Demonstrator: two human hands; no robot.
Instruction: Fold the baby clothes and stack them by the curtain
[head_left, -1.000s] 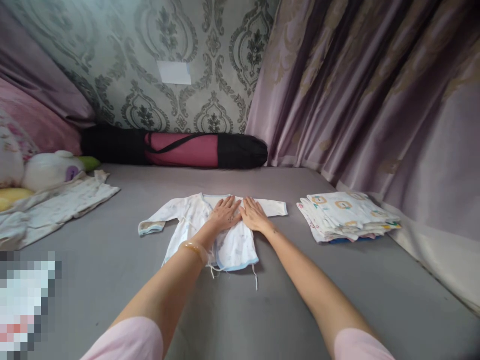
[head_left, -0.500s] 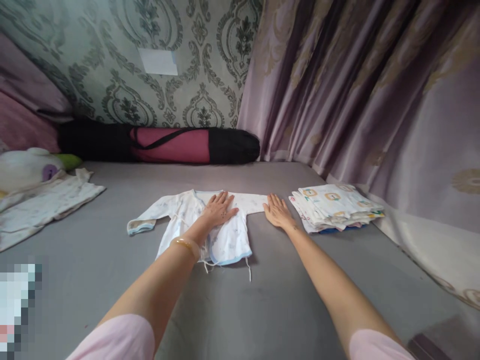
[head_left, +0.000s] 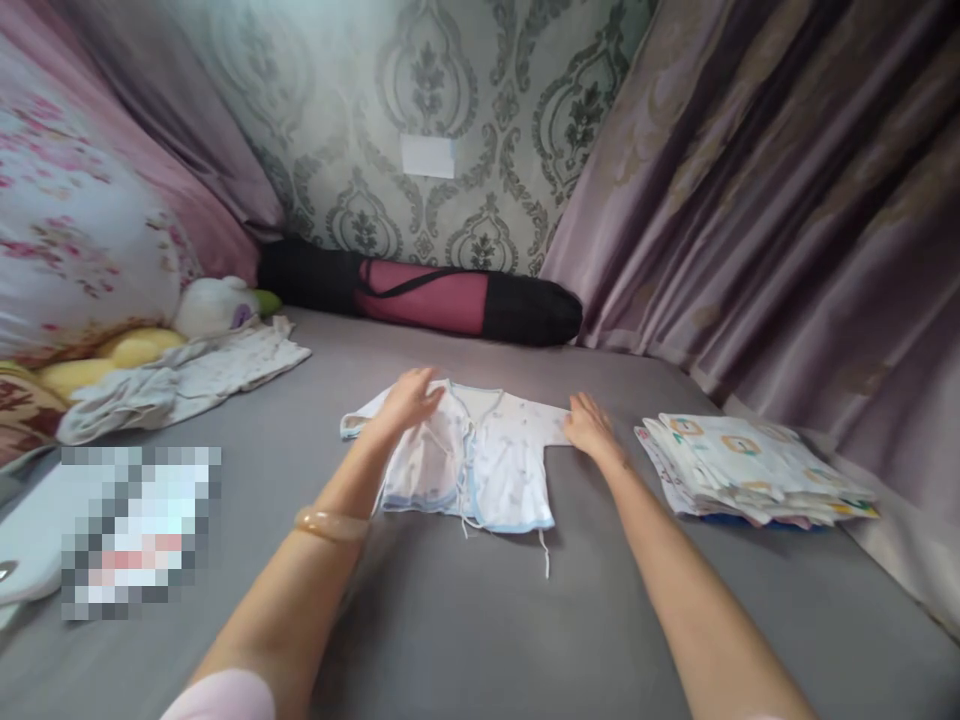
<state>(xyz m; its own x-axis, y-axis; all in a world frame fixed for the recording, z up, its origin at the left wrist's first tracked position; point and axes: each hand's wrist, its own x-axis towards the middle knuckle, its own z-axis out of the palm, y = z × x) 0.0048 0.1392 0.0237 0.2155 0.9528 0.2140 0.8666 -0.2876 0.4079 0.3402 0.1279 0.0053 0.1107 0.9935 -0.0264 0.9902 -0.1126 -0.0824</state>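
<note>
A small white baby shirt (head_left: 487,465) with blue trim and tie strings lies spread flat on the grey bed sheet (head_left: 465,620). My left hand (head_left: 409,397) rests on the shirt's left sleeve near the shoulder, fingers stretched but slightly blurred. My right hand (head_left: 592,428) lies flat on the end of the right sleeve, fingers together and extended. Neither hand grips anything. An amber bangle (head_left: 330,524) sits on my left wrist.
A stack of folded patterned cloths (head_left: 750,465) lies to the right by the mauve curtain (head_left: 787,220). A black and maroon roll bag (head_left: 450,295) lies along the wall. Unfolded clothes (head_left: 187,380), a plush toy (head_left: 214,305) and a floral pillow (head_left: 75,230) are at the left.
My left hand slid from the shirt's chest out to the left sleeve, and the right hand moved out to the right sleeve's end. The view swung to the left.
</note>
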